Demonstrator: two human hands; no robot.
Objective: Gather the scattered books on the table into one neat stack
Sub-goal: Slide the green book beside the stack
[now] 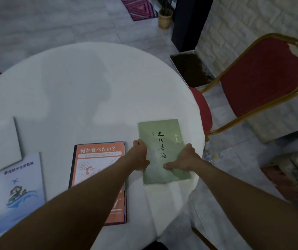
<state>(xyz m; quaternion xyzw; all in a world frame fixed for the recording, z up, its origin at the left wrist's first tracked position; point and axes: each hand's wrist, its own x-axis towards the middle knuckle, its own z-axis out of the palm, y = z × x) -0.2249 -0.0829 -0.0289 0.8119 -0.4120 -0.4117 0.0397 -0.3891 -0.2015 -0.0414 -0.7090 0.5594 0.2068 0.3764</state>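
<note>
Four books lie apart on the round white worktop (90, 78). The green book (162, 141) sits at the right, close to the edge. Both hands are on it. The left hand (141, 157) curls round its left side, and the right hand (184, 159) curls round its right side, with the thumb lying on the cover. So both hands are closed on the green book. I cannot tell if it is off the worktop yet.

The orange book (99, 159) lies just to the left. The blue book (23, 186) is further left, and the white book (0, 141) is at the far left.

The job looks like it has only just begun. To do this step well, lift the green book flat, carry it left and lay it on the orange book. Line up the corners and sides so the pile is tidy. Keep it away from the worktop edge so it cannot slip off.
</note>
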